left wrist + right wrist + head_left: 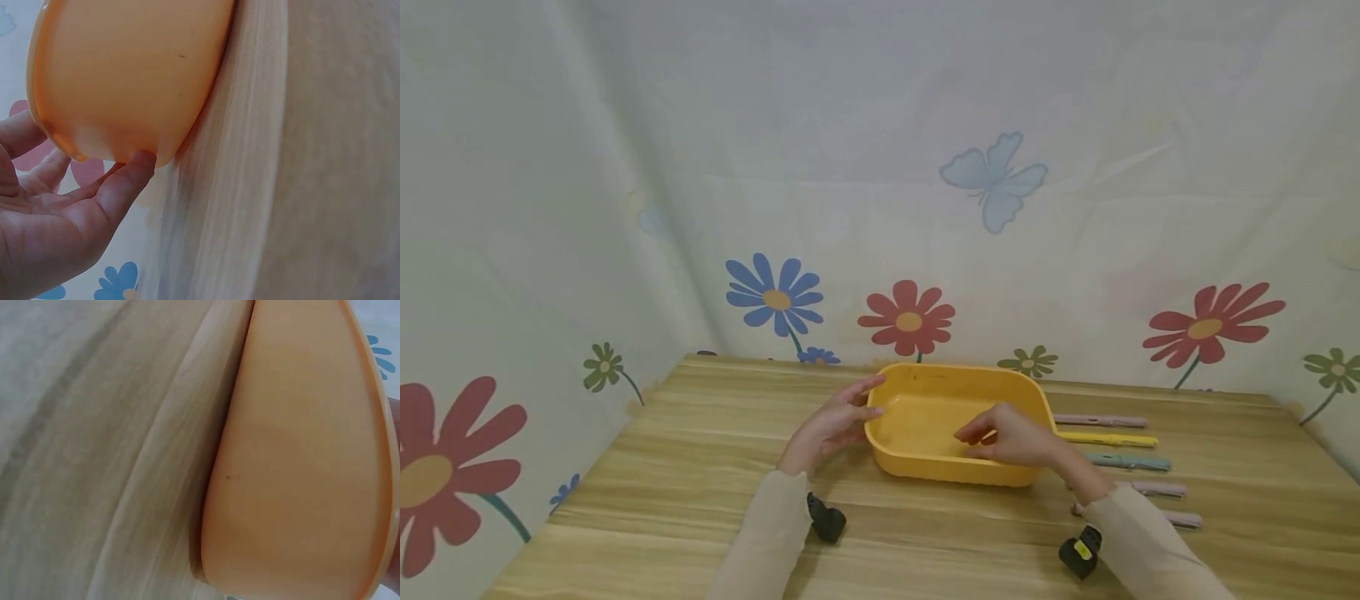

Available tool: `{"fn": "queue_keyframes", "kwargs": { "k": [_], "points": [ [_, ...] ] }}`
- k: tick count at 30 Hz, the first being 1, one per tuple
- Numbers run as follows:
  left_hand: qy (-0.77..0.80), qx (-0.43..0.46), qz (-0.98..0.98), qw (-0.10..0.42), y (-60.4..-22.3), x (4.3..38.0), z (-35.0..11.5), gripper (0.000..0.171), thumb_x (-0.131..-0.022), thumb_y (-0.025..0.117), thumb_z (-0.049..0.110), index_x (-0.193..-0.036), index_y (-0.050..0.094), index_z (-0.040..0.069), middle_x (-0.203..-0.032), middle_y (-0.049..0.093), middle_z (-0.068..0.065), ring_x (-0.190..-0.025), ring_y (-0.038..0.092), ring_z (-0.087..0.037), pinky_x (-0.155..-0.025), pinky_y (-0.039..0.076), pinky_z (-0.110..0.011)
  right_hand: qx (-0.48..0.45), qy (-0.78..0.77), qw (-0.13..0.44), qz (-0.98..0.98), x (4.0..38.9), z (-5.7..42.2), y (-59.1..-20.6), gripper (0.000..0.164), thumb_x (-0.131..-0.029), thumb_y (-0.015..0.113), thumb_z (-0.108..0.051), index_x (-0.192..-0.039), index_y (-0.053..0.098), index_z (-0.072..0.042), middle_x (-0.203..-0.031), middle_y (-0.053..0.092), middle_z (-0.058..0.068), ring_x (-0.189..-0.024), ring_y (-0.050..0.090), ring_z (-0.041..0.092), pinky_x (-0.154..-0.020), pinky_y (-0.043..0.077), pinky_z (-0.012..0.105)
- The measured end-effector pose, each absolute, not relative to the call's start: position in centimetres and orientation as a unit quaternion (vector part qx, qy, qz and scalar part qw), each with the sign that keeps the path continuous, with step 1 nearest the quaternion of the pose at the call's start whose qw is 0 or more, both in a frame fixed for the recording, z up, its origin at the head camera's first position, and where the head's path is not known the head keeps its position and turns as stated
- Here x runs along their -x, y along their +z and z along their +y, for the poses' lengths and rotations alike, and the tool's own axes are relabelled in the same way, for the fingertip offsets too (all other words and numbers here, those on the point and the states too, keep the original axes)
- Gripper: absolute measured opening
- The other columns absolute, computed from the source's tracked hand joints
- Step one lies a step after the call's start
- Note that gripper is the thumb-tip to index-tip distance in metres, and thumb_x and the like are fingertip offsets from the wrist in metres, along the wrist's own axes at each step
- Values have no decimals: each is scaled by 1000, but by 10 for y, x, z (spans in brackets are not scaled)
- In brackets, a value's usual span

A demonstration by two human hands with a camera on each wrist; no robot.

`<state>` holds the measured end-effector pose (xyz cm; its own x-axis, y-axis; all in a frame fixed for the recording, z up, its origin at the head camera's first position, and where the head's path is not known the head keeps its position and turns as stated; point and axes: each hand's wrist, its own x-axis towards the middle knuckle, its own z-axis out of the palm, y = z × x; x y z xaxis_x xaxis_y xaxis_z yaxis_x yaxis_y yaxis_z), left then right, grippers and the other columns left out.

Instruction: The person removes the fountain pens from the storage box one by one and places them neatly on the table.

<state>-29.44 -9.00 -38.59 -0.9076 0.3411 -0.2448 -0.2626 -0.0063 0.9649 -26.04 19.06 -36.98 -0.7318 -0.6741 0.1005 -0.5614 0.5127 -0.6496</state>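
Note:
A yellow plastic basin (958, 472) with rounded corners sits on the wooden table. My left hand (835, 423) holds its left end, the thumb at the rim and the other fingers spread along the outside. In the left wrist view, a fingertip (147, 156) presses low on the outer wall. My right hand (1017, 435) reaches over the near rim at the right, its bent fingers pointing down into the basin. I cannot tell whether those fingers pinch anything. The right wrist view mostly shows the basin's outer wall (294, 450), which hides that hand.
Right of the basin, several capped pens lie in a row: a mauve one (1105, 421), a yellow one (1112, 439), a teal one (1131, 462) and more mauve ones (1157, 489) partly behind the right sleeve. A flower-printed curtain (820, 208) stands behind the table.

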Motion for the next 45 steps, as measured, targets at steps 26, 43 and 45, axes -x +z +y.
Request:
{"fn": "queue_keyframes", "kwargs": {
  "k": [26,43,45],
  "points": [
    [708,-25,673,213,-386,294,-88,56,-88,52,-1,-139,39,19,-148,22,-17,-125,38,-35,-96,39,-50,359,-302,162,868,271,180,-374,10,-77,70,-6,-87,73,-5,-79,69,-2,-69,59,3,-65,51,19],
    [702,-29,679,213,-387,296,-89,55,-88,52,1,-139,39,20,-149,19,-18,-126,36,-36,-97,38,-51,345,-267,172,883,272,173,-371,8,-77,68,-3,-79,74,-8,-70,66,-4,-60,54,5,-59,50,20],
    [702,-29,678,214,-387,296,-90,55,-88,52,1,-139,39,19,-149,20,-18,-126,36,-36,-97,38,-50,344,-267,170,884,272,173,-370,6,-77,69,-5,-79,74,-8,-70,66,-5,-59,53,6,-59,50,20]
  ]
}}
